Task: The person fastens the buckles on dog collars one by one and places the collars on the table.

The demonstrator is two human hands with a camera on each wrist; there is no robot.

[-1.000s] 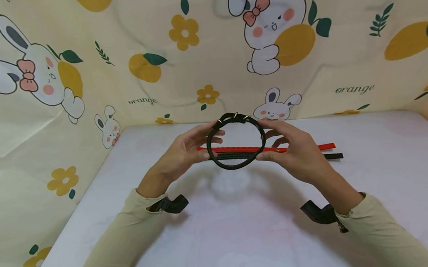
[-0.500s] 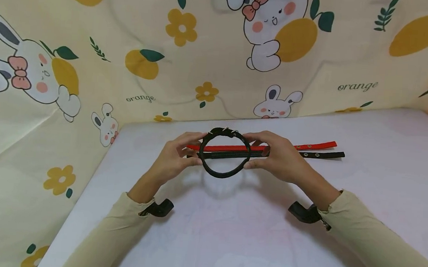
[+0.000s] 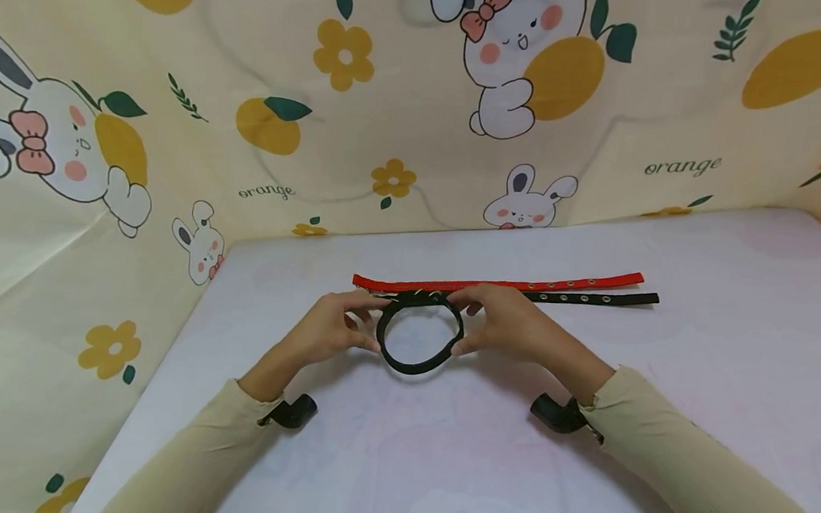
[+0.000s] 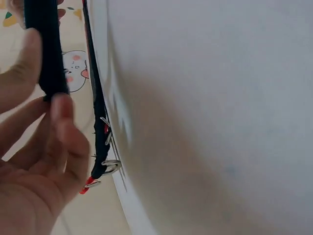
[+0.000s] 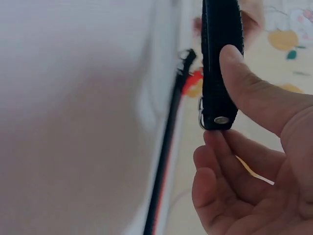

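Pinches the collar (image 3: 413, 368) from both sides, with left hand (image 3: 323, 326) at its left rim and right hand (image 3: 509, 323) at its right, gripping with thumb and fingertips in each case. Holds it over the table (image 3: 396, 462), nearer the far edge than the near one, and nearer the far left corner than the far right. Shows metal fittings on the part toward the far edge (including a rivet, in the right wrist view). Has the red strap (image 3: 444, 285) and black strap (image 3: 596, 300) stretched along the far edge, beyond the collar, both with eyelets toward the right edge. Wears tan sleeves (image 3: 711, 460). Faces a backdrop (image 3: 420, 122) of rabbits and oranges.
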